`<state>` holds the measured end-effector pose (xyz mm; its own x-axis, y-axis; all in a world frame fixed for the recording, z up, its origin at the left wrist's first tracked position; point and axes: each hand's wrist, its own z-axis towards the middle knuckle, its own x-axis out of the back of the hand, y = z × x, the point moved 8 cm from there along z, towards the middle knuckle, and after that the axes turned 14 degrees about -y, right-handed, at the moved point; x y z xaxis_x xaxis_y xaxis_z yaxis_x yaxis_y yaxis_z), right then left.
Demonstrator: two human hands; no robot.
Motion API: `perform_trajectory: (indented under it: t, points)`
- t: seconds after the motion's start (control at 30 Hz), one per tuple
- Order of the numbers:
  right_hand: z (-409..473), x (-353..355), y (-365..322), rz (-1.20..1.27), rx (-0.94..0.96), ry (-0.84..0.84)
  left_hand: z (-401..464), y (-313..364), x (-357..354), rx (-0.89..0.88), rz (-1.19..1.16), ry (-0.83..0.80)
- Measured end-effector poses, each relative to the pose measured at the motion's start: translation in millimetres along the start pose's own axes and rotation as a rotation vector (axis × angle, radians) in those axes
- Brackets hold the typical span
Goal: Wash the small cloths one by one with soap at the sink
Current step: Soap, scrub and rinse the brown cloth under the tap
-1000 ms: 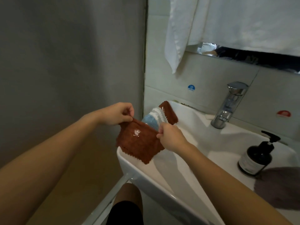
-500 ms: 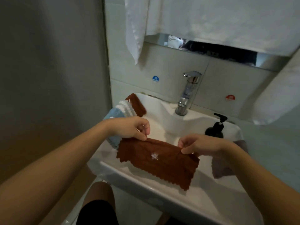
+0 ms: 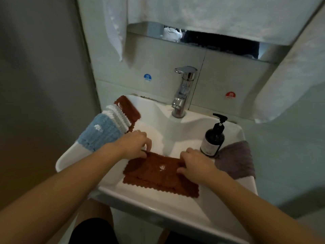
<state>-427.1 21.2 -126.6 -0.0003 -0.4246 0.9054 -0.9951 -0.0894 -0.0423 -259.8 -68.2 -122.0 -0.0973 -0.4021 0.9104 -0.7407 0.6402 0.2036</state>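
Since the earlier frame: brown cloth (image 3: 159, 175) carried from beside the left rim to a place over the basin of the sink (image 3: 154, 207).

Head view. Cloth: spread flat, far edge under both sets of fingers, near edge draped toward the front rim. Left hand (image 3: 135, 146): fingers curled, pinching the far left corner. Right hand (image 3: 195, 164): fingers curled, pinching the far right edge. Stacked cloths (image 3: 105, 131): on the left rim. Soap bottle (image 3: 213, 138): on the right rim, near the right hand. Faucet (image 3: 183, 92): behind the basin.
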Motion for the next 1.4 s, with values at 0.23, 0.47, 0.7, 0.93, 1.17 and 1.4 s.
perform_trajectory:
  t: [0.23, 0.47, 0.7, 0.93, 1.17, 1.4]
  points:
    - [-2, -29, 1, -0.064, -0.021, -0.184, -5, -8, -27, 0.046, 0.024, -0.286]
    - [5, -27, 10, 0.014, -0.014, -0.151, -3, -14, -25, 0.091, 0.102, -0.278]
    - [3, -25, 17, 0.119, -0.021, -0.15, -2, -14, -24, 0.1, 0.076, -0.269]
    - [6, -22, 19, 0.107, -0.07, -0.139, -24, 10, 91, -0.095, -0.633, 0.364]
    - [6, -23, 22, 0.057, -0.127, -0.141, -17, 48, 165, -0.245, -0.736, 0.441]
    - [7, -24, 23, 0.093, -0.127, -0.154, -15, 46, 174, -0.261, -0.743, 0.45]
